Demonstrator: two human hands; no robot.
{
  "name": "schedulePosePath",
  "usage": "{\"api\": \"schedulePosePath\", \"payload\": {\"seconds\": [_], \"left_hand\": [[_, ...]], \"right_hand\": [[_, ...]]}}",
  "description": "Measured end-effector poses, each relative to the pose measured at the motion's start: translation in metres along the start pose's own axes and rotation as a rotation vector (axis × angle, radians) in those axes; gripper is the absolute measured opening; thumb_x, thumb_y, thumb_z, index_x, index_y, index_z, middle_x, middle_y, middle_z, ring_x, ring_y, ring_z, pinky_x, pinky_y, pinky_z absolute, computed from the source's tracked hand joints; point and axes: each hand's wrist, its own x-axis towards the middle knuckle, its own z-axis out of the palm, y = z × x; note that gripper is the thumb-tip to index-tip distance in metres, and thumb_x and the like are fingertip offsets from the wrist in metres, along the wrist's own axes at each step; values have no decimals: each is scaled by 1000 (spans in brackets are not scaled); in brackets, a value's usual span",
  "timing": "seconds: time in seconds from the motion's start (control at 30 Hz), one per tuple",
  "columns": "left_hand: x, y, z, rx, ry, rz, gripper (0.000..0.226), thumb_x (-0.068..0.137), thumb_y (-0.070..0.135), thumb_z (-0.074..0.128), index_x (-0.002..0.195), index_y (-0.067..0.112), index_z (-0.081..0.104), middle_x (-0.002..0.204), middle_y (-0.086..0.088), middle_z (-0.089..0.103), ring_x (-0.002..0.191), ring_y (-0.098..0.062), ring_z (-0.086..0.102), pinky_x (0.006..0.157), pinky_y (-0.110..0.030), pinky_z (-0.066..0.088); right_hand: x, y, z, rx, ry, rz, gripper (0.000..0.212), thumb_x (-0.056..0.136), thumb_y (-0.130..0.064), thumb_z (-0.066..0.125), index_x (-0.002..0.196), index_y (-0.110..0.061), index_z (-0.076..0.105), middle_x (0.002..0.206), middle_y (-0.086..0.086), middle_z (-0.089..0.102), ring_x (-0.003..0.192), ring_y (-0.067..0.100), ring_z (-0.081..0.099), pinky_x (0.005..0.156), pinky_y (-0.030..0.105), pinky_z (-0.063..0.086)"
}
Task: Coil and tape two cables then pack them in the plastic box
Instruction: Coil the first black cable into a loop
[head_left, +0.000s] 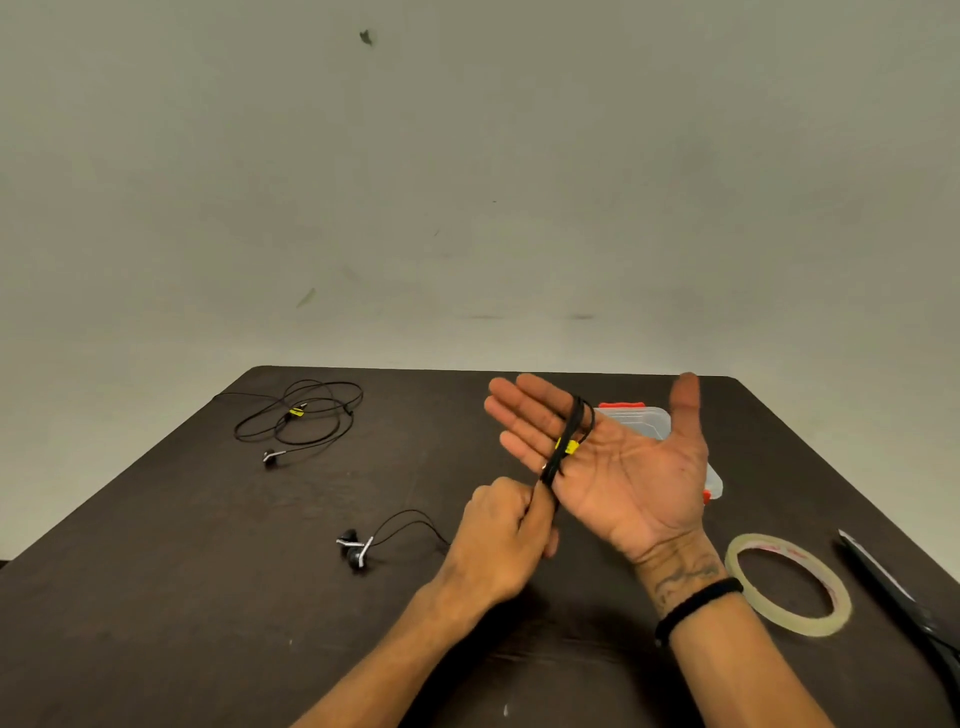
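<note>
Black cable (569, 441) with a yellow tag is wound around the straight, spread fingers (524, 415) of the right hand (618, 457), palm up. Left hand (498, 540) pinches its strand just below. Two cables: the second cable (298, 415) lies loose, far left on the dark surface (208, 571). One plastic box (644, 418) sits partly hidden behind the right hand; one tape roll (789, 584) and scissors (898, 597) lie right.

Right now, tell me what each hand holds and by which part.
The left hand pinches the black earphone cable just below its loops. The right hand is flat and open, gripping nothing; the cable is wound around its fingers.
</note>
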Motion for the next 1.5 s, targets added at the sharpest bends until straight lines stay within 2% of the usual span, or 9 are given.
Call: {"api": "schedulePosePath", "payload": {"seconds": [0.13,0.37,0.53,0.67,0.83,0.97,1.17,1.3,1.5], "left_hand": [[3,-4,-7,135,184,255,63,106,35,44,47,11,46,39,4,46,39,-19,50,48,-36,39],[6,-7,-32,409,463,577,53,107,32,49,55,22,50,47,7,49,42,-13,42,47,-24,24],[8,-9,-27,410,465,601,50,106,33,55,58,20,56,49,4,53,42,-14,45,43,-35,38],[9,-5,-37,275,521,566,57,109,34,47,54,18,52,47,12,45,39,-9,40,42,-25,32],[9,2,-51,-16,588,475,59,108,28,49,51,13,54,45,21,50,43,3,58,44,-14,37],[10,4,-59,-56,587,440,68,107,42,50,49,7,53,41,4,49,35,-16,50,38,-38,36],[18,-5,-83,110,529,444,72,105,56,47,50,10,52,42,1,48,37,-20,47,42,-39,36],[36,-6,-100,311,361,356,79,101,68,42,49,9,50,41,-2,48,40,-23,47,51,-41,43],[51,-10,-112,178,314,168,80,95,71,46,48,7,56,43,-2,54,39,-10,49,61,-26,44]], "right_hand": [[0,-4,-8,14,12,-94,136,79,-97,41,163,7,12,170,31,16,160,45,15,132,51,1],[8,11,-11,-228,265,-6,128,80,-97,31,154,7,41,156,27,48,151,36,42,130,46,20],[19,43,-13,-516,494,65,88,101,-71,27,141,0,59,139,15,69,136,25,61,119,42,42],[21,48,-10,-785,527,73,53,112,-45,34,130,-8,68,129,6,75,123,17,70,106,35,53],[19,52,-14,-1030,486,52,53,113,-42,37,125,-3,72,121,13,77,120,22,71,109,36,52],[18,56,-17,-1046,461,91,49,112,-34,42,115,5,71,102,15,77,98,24,75,100,40,58],[19,63,-8,-1109,330,238,46,113,-40,37,92,-8,61,60,-1,45,55,13,45,71,34,51],[17,66,1,-898,255,431,65,110,-58,28,74,-11,55,55,-1,25,50,16,24,63,32,43],[14,57,11,-518,51,462,67,110,-61,22,74,-10,47,57,1,16,53,20,16,62,33,37]]}}
